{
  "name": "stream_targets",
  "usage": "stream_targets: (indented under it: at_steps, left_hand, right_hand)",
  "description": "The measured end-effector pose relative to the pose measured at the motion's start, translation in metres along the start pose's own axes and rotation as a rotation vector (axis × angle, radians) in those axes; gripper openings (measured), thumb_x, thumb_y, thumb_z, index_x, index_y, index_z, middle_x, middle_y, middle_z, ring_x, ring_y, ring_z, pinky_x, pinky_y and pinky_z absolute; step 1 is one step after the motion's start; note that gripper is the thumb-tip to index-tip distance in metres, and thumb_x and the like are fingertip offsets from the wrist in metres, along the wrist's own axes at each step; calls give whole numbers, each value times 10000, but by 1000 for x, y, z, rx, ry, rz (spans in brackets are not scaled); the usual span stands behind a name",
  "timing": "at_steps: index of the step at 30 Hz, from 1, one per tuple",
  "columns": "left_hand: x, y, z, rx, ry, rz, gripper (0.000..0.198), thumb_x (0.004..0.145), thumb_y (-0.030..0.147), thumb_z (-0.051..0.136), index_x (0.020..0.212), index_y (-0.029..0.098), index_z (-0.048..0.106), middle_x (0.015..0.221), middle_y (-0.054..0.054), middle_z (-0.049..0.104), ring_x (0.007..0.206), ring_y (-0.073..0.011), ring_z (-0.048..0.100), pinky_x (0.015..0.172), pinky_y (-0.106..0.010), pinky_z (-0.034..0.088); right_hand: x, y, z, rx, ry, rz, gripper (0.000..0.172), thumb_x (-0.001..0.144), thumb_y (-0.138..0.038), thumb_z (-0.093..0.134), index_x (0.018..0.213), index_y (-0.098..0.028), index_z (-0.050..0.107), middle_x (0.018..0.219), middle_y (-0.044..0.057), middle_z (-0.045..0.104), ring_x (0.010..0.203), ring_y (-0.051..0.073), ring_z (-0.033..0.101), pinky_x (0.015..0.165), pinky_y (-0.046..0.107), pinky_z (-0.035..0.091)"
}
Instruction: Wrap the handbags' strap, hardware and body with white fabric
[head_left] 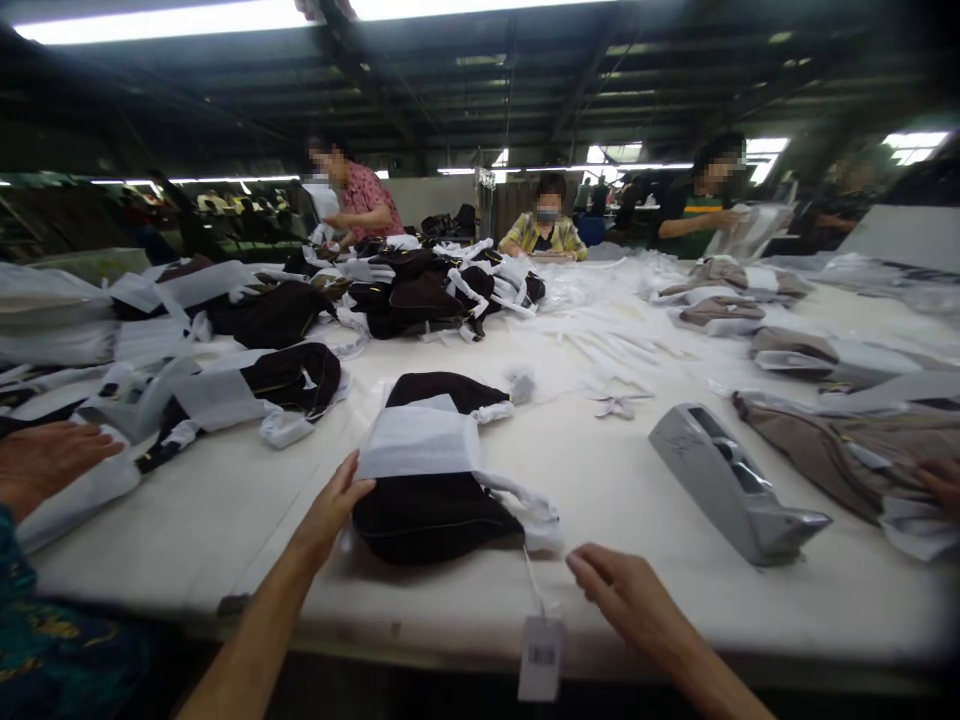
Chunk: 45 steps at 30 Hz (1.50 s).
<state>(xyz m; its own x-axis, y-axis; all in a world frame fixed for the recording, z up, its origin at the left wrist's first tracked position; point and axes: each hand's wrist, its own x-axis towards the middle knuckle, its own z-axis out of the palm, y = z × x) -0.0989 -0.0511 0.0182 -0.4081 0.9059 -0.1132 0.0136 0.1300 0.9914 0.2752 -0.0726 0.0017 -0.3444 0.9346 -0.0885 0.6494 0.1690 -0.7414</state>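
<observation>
In front of me on the white table lies a dark bag (435, 515), with a white wrapping sheet (420, 440) around its middle and a strap (529, 505) covered in white wrap. My left hand (334, 505) is at the bag's left edge, fingers extended and thumb apart, seeming to touch it without gripping. To the right of the bag, my right hand (619, 590) hovers over the table near the front edge, loosely stretched out and holding nothing. Between the bag and that hand, a white tag (541, 657) with a barcode hangs by a string over the table edge.
A grey tape dispenser (720, 490) stands to the right. Taupe bags (832, 440) lie beyond it, with another person's hand (941, 485) there. More dark bags (420, 295) are heaped at the back. A co-worker's hand (56, 460) rests at left. Several people work around the table.
</observation>
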Motion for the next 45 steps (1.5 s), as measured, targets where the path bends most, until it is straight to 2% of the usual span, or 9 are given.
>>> stream_targets:
  at_steps: [3,6,10,15,21,31,36,41,45]
  left_hand:
    - [-20,18,13,348,175,344,464,645,239,665,1097,226,561,1282,-37,466,1256,-254,308,1077,-316,147]
    - [-52,26,56,436,-40,524,267,727,279,594,989,236,625,1058,-46,595,1049,-249,487,980,-315,291]
    - [-68,18,127,285,-488,372,198,754,357,577,658,206,661,725,-56,631,780,-225,543,828,-305,353]
    - [-45,13,167,28,-481,131,420,813,484,451,604,157,610,618,-47,598,657,-188,548,708,-290,390]
    - [-44,23,171,-259,-430,-55,376,725,494,580,770,120,591,697,-59,627,615,-168,578,643,-281,439]
    - [-45,41,167,-420,-473,-121,378,758,450,582,1051,234,481,907,-38,604,762,-160,590,600,-235,443]
    - [-39,54,168,-240,-520,-47,350,781,502,511,867,170,578,902,-68,603,848,-188,551,649,-261,438]
    - [-40,50,149,82,-480,232,311,796,444,506,786,166,646,800,-38,628,836,-202,545,775,-264,387]
    - [-40,33,135,-5,-359,220,234,778,388,550,787,166,624,762,-8,608,773,-172,533,728,-237,393]
  right_hand:
    - [32,6,-9,93,192,-8,323,828,-458,418,825,-191,600,775,47,618,732,199,544,663,295,397]
    - [67,4,-3,222,105,-54,311,744,-424,543,895,-169,635,869,64,636,782,209,555,708,311,417]
    - [83,-12,8,329,-67,-95,273,719,-385,587,817,-143,663,653,8,611,569,141,523,523,237,400]
    - [62,-33,7,690,3,-141,332,781,-408,556,1007,-172,609,780,16,612,570,111,500,530,234,420]
    - [49,-28,22,708,241,-250,183,763,-368,595,742,-186,608,901,38,578,791,164,541,662,261,441]
    - [55,-30,11,719,72,-223,322,710,-342,646,982,-200,548,871,22,582,774,160,537,587,250,441]
    - [62,-40,27,889,132,-152,247,698,-356,660,835,-188,543,737,-10,570,674,132,513,561,241,428]
    - [80,-53,31,1071,256,-1,300,642,-394,706,738,-168,534,635,-23,545,543,102,471,516,243,412]
    - [95,-69,37,1232,170,12,320,663,-442,679,758,-160,560,625,-19,534,522,93,457,526,245,401]
